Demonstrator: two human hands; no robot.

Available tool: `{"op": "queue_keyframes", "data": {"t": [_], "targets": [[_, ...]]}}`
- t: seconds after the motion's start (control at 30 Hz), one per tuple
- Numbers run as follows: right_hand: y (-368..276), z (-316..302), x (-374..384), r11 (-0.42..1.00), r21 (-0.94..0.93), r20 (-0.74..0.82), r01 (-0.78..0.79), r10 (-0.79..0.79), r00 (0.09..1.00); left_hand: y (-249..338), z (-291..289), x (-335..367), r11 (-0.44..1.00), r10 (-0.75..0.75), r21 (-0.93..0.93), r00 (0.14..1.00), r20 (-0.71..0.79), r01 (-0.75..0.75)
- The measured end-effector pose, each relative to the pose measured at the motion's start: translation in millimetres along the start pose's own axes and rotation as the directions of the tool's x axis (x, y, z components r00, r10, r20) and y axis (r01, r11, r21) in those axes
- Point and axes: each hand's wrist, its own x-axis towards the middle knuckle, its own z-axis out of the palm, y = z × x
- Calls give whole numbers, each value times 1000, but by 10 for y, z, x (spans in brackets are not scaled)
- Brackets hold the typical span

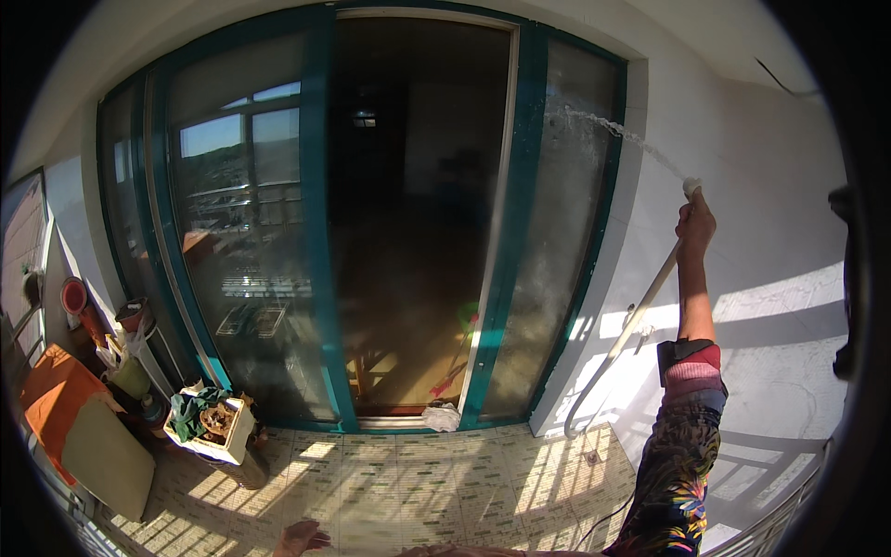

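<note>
My right hand (696,225) is raised high at the right, its fingers wrapped round a pale hose (647,308) just below the hose's white end. A stream of water (640,141) shoots from that end to the left and strikes the upper part of the narrow right glass panel (571,186), which looks wet and streaked. From my hand the hose runs down along the white wall toward the floor. Low at the bottom edge, my left hand (302,537) shows only in part, fingers loosely apart, with nothing seen in it.
Teal-framed sliding doors (320,232) stand around a dark open doorway. A white cloth (442,416) lies on its sill. At the left are a white planter box (232,446) with leaves, flowerpots (74,295) and a cabinet under an orange cover (60,395). Sunlit patterned tiles (390,483) form the floor.
</note>
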Motion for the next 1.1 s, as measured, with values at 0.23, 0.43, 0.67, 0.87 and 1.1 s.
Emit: {"op": "queue_keyframes", "data": {"t": [0.23,0.43,0.67,0.87,1.1], "targets": [[-303,-279,330,984,119,-135,134,-118,984,-77,313,-9,998,47,-34,997,57,-45],[-583,-338,521,952,233,-218,200,-149,964,-11,556,-59,993,66,91,997,45,-70],[-589,-353,650,962,209,-241,176,-123,963,-60,707,-250,991,133,-22,988,85,-131],[-402,-472,719,973,161,-261,167,-121,958,-105,680,-208,1000,6,13,997,74,-7],[-282,-747,768,971,155,-277,182,-134,951,-116,748,-267,996,73,40,995,74,-76]]}}
